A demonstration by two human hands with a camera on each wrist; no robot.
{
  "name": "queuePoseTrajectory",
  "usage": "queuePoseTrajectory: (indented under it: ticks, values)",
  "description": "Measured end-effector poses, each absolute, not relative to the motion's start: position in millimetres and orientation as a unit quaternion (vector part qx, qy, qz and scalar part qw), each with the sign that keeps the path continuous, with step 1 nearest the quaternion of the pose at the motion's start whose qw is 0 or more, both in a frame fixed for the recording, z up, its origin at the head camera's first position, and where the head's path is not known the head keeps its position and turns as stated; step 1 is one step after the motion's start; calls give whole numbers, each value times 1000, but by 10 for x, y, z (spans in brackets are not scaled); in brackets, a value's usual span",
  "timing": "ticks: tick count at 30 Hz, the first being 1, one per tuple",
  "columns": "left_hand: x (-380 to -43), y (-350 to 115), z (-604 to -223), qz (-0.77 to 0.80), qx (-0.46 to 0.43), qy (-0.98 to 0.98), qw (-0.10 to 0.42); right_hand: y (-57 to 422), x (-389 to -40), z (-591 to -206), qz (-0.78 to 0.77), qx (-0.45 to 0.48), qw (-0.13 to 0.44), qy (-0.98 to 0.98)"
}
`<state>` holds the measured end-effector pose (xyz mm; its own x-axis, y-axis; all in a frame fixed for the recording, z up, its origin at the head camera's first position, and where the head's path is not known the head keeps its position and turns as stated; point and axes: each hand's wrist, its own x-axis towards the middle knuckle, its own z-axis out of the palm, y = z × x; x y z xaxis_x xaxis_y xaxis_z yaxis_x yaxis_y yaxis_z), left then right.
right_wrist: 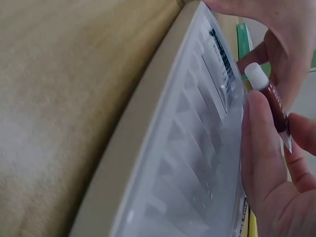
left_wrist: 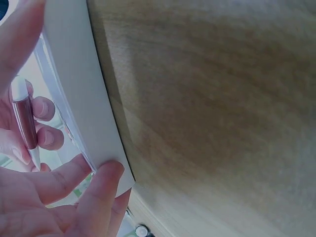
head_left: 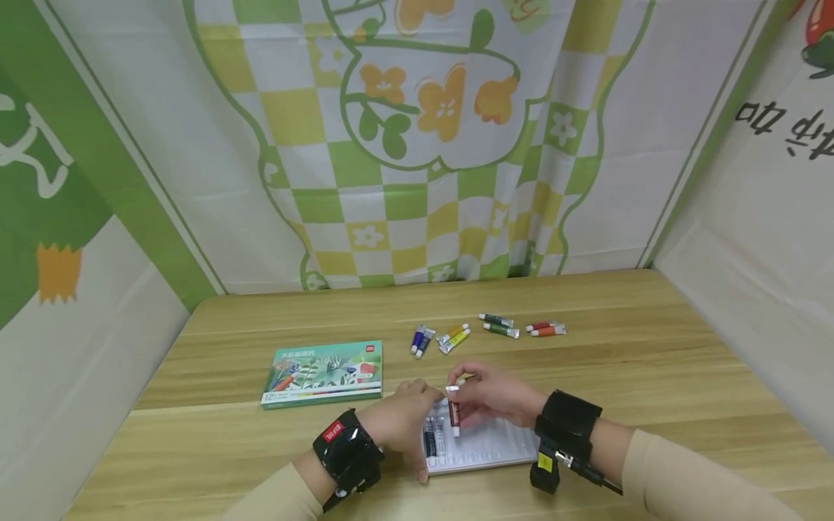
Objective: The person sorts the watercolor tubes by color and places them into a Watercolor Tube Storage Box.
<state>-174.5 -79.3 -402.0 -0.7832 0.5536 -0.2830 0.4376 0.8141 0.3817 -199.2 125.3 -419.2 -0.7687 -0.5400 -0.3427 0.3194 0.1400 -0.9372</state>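
Observation:
My right hand (head_left: 496, 395) pinches a brown paint tube (head_left: 454, 415) by its crimped end, over the left part of a white plastic tray (head_left: 498, 443). The tube's white cap points down toward the tray and stays clear of it. In the right wrist view, thumb and fingers close on the brown tube (right_wrist: 274, 104) above ribbed slots. My left hand (head_left: 405, 421) grips the tray's left end, thumb at the front corner. A black tube (head_left: 430, 441) and a pale silvery tube (head_left: 439, 438) lie side by side in the leftmost slots.
A green paint box (head_left: 324, 373) lies flat at the left. Behind the tray, loose tubes lie in pairs: blue tubes (head_left: 418, 339), yellow tubes (head_left: 455, 339), green tubes (head_left: 501, 330), then red and orange tubes (head_left: 547, 330). A patterned curtain (head_left: 417, 217) hangs behind the wooden table (head_left: 195, 441).

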Motion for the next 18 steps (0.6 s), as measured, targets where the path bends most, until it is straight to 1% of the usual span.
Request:
queuePoseTrajectory:
  ticks: [6,11,18]
  values:
    - [-1748,-788,-4027,146,266,934,189,1230,-1917,-4189,-663,-74,309,678]
    - [-1747,-780,-4018,141,265,935,191,1190,-1833,-4191,-646,-57,310,695]
    - [-1755,-779,-4013,133,264,934,199,1122,-1718,-4231,-628,-83,301,713]
